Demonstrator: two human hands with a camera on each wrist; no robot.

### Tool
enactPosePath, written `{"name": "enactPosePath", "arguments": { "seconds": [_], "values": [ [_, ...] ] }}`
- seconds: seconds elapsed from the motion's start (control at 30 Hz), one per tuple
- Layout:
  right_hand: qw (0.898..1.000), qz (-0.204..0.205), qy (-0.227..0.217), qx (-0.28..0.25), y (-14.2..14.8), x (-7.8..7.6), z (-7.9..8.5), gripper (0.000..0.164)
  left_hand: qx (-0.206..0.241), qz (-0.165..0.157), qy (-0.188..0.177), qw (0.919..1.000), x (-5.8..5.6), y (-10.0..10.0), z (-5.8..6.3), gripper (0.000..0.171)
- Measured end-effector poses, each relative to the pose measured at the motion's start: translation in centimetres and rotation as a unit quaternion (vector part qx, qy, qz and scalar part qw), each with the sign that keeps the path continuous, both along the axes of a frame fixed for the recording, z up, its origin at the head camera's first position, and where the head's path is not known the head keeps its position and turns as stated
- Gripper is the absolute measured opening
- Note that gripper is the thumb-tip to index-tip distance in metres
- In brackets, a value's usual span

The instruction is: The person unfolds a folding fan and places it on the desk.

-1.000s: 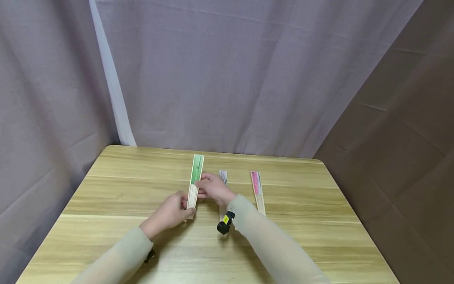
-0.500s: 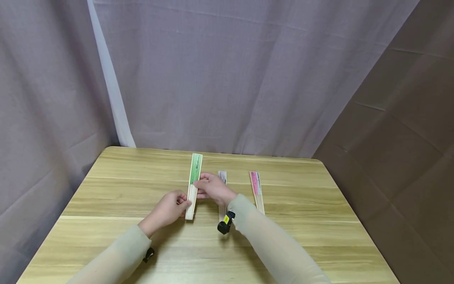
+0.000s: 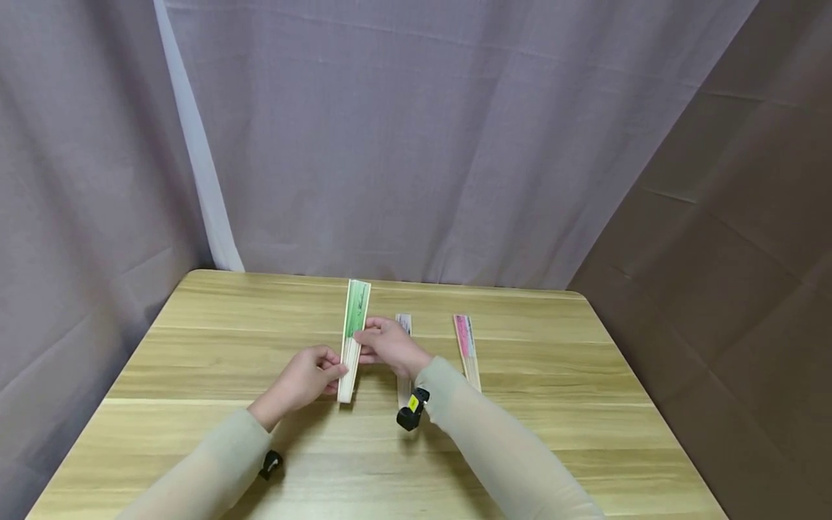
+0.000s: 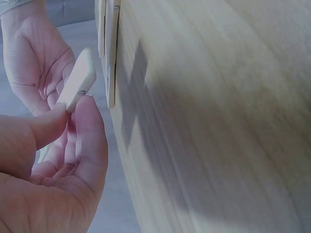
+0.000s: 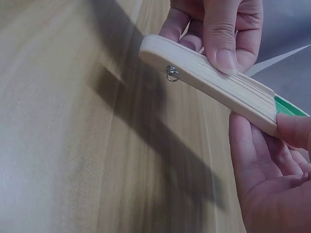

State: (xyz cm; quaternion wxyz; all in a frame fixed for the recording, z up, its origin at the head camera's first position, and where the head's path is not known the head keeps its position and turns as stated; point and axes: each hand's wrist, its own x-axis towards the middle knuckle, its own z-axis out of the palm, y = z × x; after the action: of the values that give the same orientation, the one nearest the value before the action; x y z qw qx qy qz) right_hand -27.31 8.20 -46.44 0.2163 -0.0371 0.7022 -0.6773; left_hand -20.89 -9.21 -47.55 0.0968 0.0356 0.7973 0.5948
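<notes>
Both hands hold up a folding fan (image 3: 357,307) with pale wooden ribs and a green leaf bearing dark writing; its green end points away, slightly spread at the top. My left hand (image 3: 304,381) pinches the ribs near the pivot end between thumb and fingers. Higher up, my right hand (image 3: 394,347) grips the fan from the right, thumb on its front where the green begins. A metal rivet (image 5: 172,74) with a small ring shows at the rounded wooden end in the right wrist view, and the fan's shadow falls on the wood below.
A whitish folded fan (image 3: 404,323) lies on the wooden table (image 3: 214,339), partly hidden behind the right hand and wrist. Further right lies a folded fan (image 3: 465,339) with a pink and white leaf. Grey curtains (image 3: 364,144) hang behind the table.
The left thumb has shifted up from the fan's bottom end to its left edge. The green top of the fan has widened a little. The right hand keeps its grip.
</notes>
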Motion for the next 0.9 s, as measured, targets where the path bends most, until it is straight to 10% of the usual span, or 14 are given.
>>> {"name": "enactPosePath", "arguments": {
  "seconds": [0.9],
  "values": [
    [0.996, -0.091, -0.001, 0.006, -0.14, 0.19, -0.08, 0.021, -0.043, 0.033, 0.043, 0.9976, -0.05, 0.12, -0.37, 0.004]
  ]
}}
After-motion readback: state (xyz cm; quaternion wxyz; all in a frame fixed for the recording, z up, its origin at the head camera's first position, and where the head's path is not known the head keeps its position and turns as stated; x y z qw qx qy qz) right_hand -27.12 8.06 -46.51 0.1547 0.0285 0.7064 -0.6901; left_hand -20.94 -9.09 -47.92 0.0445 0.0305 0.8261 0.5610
